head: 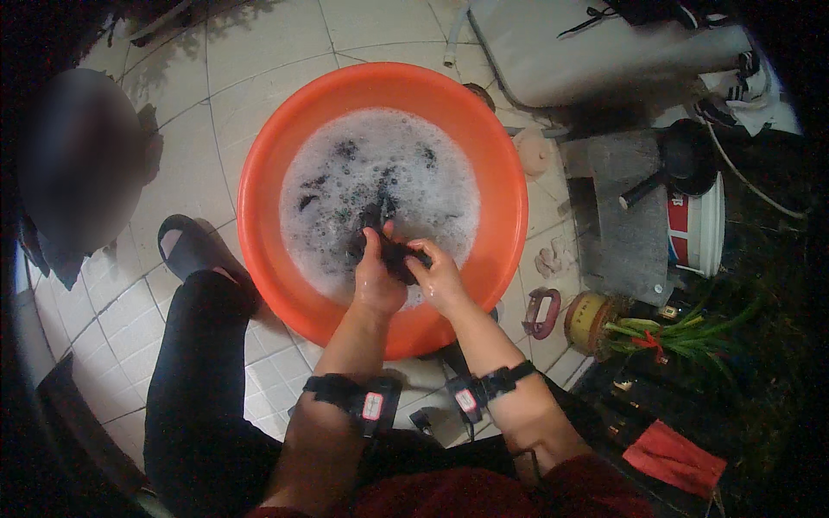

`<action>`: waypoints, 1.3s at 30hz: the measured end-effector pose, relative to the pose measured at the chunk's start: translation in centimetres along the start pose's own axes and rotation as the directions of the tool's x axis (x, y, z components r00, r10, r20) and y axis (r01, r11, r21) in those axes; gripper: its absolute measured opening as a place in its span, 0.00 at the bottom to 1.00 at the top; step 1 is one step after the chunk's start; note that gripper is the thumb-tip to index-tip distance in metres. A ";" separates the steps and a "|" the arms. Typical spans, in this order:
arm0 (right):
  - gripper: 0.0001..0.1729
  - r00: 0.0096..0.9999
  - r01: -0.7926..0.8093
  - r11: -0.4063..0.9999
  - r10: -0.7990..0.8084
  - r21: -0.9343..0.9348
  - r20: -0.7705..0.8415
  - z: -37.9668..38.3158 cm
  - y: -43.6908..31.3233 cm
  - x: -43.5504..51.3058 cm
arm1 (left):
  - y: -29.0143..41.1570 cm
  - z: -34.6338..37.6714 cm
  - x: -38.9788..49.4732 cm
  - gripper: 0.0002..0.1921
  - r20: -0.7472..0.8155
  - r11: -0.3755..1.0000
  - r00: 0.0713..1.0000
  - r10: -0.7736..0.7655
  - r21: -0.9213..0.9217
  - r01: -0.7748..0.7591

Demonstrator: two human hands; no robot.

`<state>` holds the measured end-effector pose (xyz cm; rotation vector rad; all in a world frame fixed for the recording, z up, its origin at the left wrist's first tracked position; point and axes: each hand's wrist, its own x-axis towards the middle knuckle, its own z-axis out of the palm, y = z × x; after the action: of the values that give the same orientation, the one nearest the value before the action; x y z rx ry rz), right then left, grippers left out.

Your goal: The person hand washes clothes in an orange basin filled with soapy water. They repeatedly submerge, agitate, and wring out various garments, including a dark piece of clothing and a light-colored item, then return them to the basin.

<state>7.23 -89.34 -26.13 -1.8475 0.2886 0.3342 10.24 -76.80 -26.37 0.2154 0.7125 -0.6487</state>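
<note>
A large orange plastic basin (264,194) stands on the tiled floor in front of me, holding foamy water (414,149). Dark wet cloth (396,258) is gripped between my hands over the lower part of the foam. My left hand (379,275) has hold of it from the left, thumb pointing up. On the cloth's right side, my right hand (435,275) pinches it with bent fingers. More of the dark fabric shows through the suds beyond my fingertips; how far it reaches under the water is hidden.
To the right are a scrubbing brush (543,314), a yellow pot (586,324) beside green leafy stalks (680,337), a white bucket (703,226) and a dark-handled pan (690,158). A red cloth (675,458) lies lower right. My slippered foot (194,246) is left of the basin.
</note>
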 end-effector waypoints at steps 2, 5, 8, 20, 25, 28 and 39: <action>0.13 0.932 -0.197 0.975 0.152 -0.107 -0.328 0.5 3.9 1.1 | 0.5 -1.8 0.2 0.28 -0.117 0.966 0.987 -0.112 0.221 0.136; 0.07 0.717 -0.470 0.878 0.316 -0.096 -0.621 1.3 10.2 2.5 | 0.5 -3.9 0.5 0.29 -0.264 0.943 0.961 -0.082 0.291 0.161; 0.09 0.796 -0.467 0.800 0.195 -0.377 -0.573 2.1 14.0 3.2 | 0.3 -5.4 0.9 0.29 -0.435 0.928 0.900 -0.028 0.323 0.185; 0.16 0.984 0.178 0.907 -0.166 -0.382 0.065 3.7 -2.6 -3.0 | -0.7 -4.7 0.8 0.20 0.350 0.966 0.907 -0.234 -0.023 0.259; 0.18 0.851 -0.333 0.855 0.091 -0.398 -0.517 1.8 -4.0 -0.1 | -3.3 -2.3 0.1 0.15 0.042 0.958 0.970 -0.239 -0.154 0.243; 0.18 0.925 -0.196 0.897 0.035 -0.396 -0.378 2.5 -5.0 -0.7 | -2.7 -1.2 -0.4 0.18 0.112 0.970 0.980 -0.162 -0.165 0.179; 0.20 0.914 -0.051 0.806 -0.200 -0.590 -0.352 0.8 -8.7 -1.5 | -3.2 2.2 -2.1 0.16 0.248 0.989 0.968 -0.034 -0.128 0.068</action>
<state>8.87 -85.96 -18.12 -2.5471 0.4206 -0.0345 8.26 -79.21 -23.25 -0.0103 0.5224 -0.6599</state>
